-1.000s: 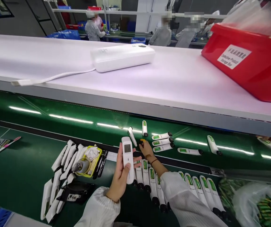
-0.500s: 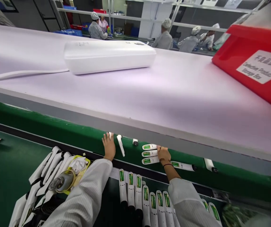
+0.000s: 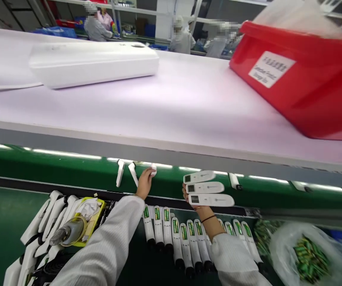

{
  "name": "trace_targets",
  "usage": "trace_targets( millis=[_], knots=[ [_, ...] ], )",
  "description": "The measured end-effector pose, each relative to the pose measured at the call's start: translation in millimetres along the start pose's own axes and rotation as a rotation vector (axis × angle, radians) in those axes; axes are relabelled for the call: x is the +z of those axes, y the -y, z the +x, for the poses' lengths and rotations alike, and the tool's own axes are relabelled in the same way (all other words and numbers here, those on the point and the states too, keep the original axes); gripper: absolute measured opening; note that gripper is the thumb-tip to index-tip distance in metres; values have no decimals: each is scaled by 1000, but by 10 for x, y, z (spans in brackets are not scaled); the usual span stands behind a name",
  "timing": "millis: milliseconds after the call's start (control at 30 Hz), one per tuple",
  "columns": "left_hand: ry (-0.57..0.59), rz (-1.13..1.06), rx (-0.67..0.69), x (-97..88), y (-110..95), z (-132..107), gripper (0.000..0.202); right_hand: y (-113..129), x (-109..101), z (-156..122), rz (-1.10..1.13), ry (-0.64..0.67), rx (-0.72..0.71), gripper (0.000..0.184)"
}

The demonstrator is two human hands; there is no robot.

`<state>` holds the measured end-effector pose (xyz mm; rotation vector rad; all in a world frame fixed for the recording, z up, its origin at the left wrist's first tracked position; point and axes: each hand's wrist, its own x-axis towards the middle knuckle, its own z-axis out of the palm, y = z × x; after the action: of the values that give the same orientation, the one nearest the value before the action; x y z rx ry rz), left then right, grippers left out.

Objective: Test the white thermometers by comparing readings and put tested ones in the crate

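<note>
My right hand (image 3: 189, 197) grips three white handheld thermometers (image 3: 205, 187), fanned out over the green belt with their small grey screens facing up. Its fingers are partly hidden beneath them. My left hand (image 3: 145, 180) is closed around the end of another white thermometer (image 3: 153, 169) at the belt's far side; most of that one is hidden. Just left of this hand, two more white thermometers (image 3: 120, 173) lie on the belt. Below my hands stands a row of white thermometers (image 3: 175, 234), their battery bays uncovered and green batteries showing.
White thermometers (image 3: 56, 210) are heaped at left beside a yellow tray (image 3: 95, 222) with a bottle (image 3: 66, 233). A clear bag of green batteries (image 3: 311, 254) sits at right. Above the green belt (image 3: 69, 165) runs a white shelf (image 3: 171, 107) bearing a red box (image 3: 296, 79). Co-workers are beyond.
My left hand, earlier spread flat over the belt, has closed on a thermometer. The three thermometers at my right hand have turned from battery side up to screen side up. The view has swung right.
</note>
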<state>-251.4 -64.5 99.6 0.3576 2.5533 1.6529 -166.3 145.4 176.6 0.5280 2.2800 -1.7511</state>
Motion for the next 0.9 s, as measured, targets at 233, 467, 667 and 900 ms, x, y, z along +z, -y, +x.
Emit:
trace_targets(
  millis=[233, 467, 667, 900],
  knots=[
    [-310, -46, -126, -440, -41, -1727, 27, 443, 226, -1018, 747, 142, -90, 41],
    [-324, 32, -238, -483, 253, -2816, 20, 1013, 470, -1752, 1173, 396, -180, 31],
    [-268, 9, -344, -478, 449, -2869, 23, 1218, 624, -2161, 1251, 566, -357, 38],
    [-225, -226, -496, -498, -7, -2849, 33, 1079, 544, -2475, 883, 421, -336, 62]
  ],
)
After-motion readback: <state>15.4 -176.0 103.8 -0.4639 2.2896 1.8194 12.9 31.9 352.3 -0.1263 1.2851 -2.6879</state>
